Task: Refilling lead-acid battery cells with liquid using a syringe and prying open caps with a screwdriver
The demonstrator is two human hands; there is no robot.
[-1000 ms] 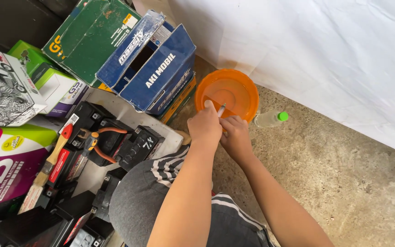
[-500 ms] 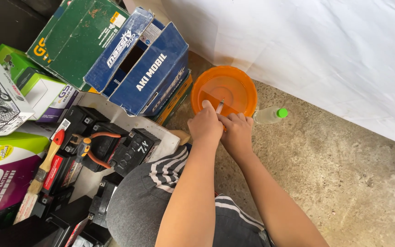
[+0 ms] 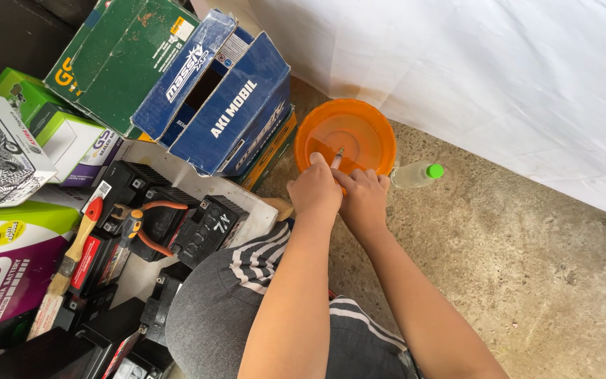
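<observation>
Both my hands meet at the near rim of an orange plastic bowl [image 3: 348,130] that stands on the concrete floor. My left hand [image 3: 315,188] is closed around a thin light stick-like tool [image 3: 337,158] whose tip points into the bowl. My right hand [image 3: 365,200] is pressed against the left one, fingers curled; what it grips is hidden. My knee in grey trousers [image 3: 212,316] is below the hands.
A clear bottle with a green cap [image 3: 415,174] lies right of the bowl. Blue and green cardboard boxes [image 3: 205,91] stand at the left. Black batteries [image 3: 205,224], orange-handled pliers [image 3: 150,224] and a paintbrush [image 3: 71,260] lie nearby. A white sheet [image 3: 499,77] hangs behind.
The hands stay at the bowl's rim, with the thin tool now showing above the left hand. The view has shifted slightly.
</observation>
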